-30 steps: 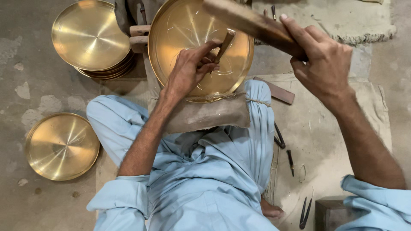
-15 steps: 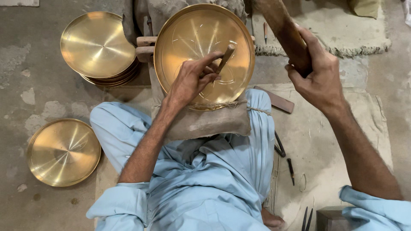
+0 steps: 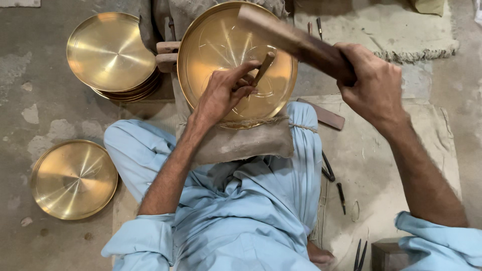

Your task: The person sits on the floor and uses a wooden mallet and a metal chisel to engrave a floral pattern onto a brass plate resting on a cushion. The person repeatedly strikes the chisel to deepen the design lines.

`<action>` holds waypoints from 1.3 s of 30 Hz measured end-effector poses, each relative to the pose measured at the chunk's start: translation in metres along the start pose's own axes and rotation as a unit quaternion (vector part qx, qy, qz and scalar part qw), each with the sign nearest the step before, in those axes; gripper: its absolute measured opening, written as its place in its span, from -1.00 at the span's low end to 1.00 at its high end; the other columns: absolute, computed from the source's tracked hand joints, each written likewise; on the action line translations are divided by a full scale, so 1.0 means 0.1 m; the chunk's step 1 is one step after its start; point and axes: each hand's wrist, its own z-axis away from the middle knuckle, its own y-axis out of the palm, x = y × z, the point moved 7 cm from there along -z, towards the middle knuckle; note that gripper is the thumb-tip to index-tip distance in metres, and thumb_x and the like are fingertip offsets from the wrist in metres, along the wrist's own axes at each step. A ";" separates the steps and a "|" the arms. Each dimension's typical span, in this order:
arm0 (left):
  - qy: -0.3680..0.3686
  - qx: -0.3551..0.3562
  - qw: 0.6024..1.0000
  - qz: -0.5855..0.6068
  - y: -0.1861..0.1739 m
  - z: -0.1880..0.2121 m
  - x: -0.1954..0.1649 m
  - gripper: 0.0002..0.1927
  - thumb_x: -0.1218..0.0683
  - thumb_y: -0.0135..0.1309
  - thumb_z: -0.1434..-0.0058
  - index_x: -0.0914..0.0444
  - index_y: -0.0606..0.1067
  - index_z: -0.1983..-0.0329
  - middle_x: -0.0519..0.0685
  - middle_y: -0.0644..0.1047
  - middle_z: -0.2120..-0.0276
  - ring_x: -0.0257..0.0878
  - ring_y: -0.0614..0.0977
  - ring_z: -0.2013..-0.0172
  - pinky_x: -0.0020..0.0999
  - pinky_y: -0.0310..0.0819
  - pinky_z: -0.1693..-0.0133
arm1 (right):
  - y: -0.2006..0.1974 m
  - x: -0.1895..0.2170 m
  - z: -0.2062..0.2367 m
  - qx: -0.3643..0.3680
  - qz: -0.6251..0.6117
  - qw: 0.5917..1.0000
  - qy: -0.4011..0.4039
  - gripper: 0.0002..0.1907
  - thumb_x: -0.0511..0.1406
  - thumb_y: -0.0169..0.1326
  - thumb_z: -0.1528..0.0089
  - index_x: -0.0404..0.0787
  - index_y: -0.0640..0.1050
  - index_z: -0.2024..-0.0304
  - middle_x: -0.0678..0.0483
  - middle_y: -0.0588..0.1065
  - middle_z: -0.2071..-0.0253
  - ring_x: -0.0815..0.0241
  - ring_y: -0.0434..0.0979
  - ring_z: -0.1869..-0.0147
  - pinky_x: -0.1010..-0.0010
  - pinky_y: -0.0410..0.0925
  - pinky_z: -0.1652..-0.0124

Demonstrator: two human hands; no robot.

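Two hands are in view: the left hand [image 3: 223,95] and the right hand [image 3: 374,85]. There are three places with brass plates: one large brass plate [image 3: 211,45] propped on a sack-wrapped pad [image 3: 241,143], one stack of brass plates [image 3: 110,52] on the floor, its number impossible to count, and one single brass plate [image 3: 74,179] lying apart. One wooden mallet [image 3: 296,42] and one small punch [image 3: 264,68] are held. About five thin metal tools lie on the sacking mat [image 3: 401,145], among them one dark pointed tool [image 3: 341,197], plus one flat wooden strip [image 3: 324,114].
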 end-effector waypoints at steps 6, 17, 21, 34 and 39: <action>-0.017 0.012 1.000 0.003 0.02 -0.02 0.04 -0.45 0.23 0.15 -0.30 0.12 0.37 -0.35 0.07 0.70 0.13 -0.16 0.78 0.14 -0.24 0.76 0.08 | 0.18 -0.01 0.03 0.062 0.046 0.997 0.008 -0.41 -0.46 0.25 -0.14 -0.18 0.46 -0.23 -0.11 0.64 0.02 0.01 0.66 0.21 0.11 0.54 0.19; -0.028 0.022 0.999 0.003 0.02 0.00 0.07 -0.44 0.20 0.17 -0.29 0.12 0.36 -0.36 0.05 0.70 0.16 -0.18 0.78 0.15 -0.23 0.74 0.09 | 0.22 -0.10 0.11 -0.016 -0.180 0.980 0.077 -0.58 -0.46 0.13 -0.27 -0.19 0.40 -0.17 0.01 0.59 0.14 0.14 0.66 0.16 0.28 0.57 0.15; -0.003 0.031 1.000 0.001 0.06 0.00 0.05 -0.44 0.20 0.16 -0.29 0.10 0.37 -0.36 0.04 0.70 0.13 -0.16 0.77 0.13 -0.22 0.74 0.07 | 0.29 -0.02 0.13 0.063 -0.012 0.997 0.037 -0.51 -0.48 0.21 -0.14 -0.18 0.51 -0.13 0.01 0.62 0.14 0.11 0.66 0.22 0.17 0.51 0.21; 0.006 0.015 1.000 -0.006 0.03 0.03 0.10 -0.35 0.23 0.19 -0.29 0.07 0.29 -0.42 0.01 0.71 0.16 -0.20 0.78 0.18 -0.26 0.75 0.09 | 0.12 -0.10 0.16 -0.053 -0.245 0.966 0.067 -0.48 -0.41 0.34 -0.26 -0.32 0.42 -0.21 -0.03 0.56 0.15 0.18 0.63 0.09 0.30 0.53 0.10; 0.030 0.001 1.000 -0.001 0.02 0.06 0.08 -0.32 0.25 0.19 -0.28 0.08 0.25 -0.44 0.06 0.69 0.12 -0.18 0.77 0.17 -0.27 0.74 0.08 | -0.06 0.05 0.12 -0.093 -0.230 0.969 -0.007 -0.41 -0.44 0.28 -0.29 -0.30 0.32 -0.31 -0.10 0.55 0.00 0.07 0.63 -0.10 0.22 0.54 -0.06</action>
